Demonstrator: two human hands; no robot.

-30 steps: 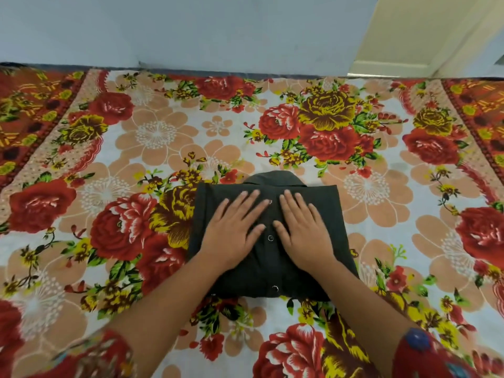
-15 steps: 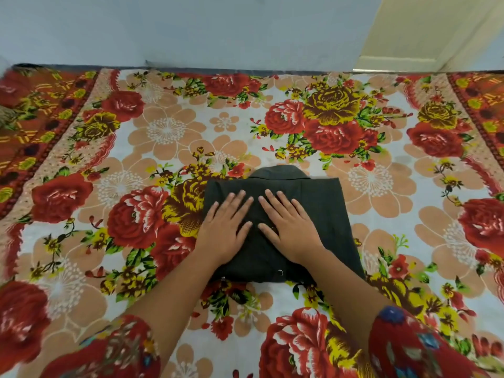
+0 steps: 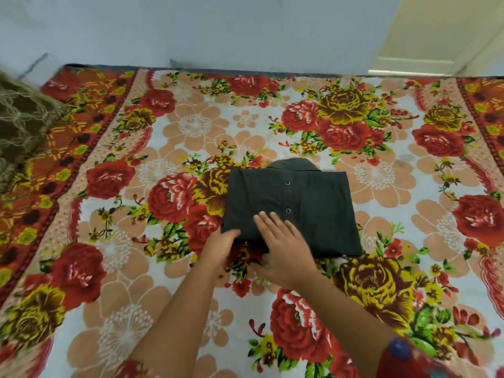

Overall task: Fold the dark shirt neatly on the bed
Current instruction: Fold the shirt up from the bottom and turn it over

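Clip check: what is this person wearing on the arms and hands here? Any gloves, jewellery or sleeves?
No gloves, rings or watch show on the left hand or the right hand, and both forearms are bare. At the bottom edge of the view, blurred, are the red patterned left sleeve and the red patterned right sleeve. The right one carries a round blue patch.
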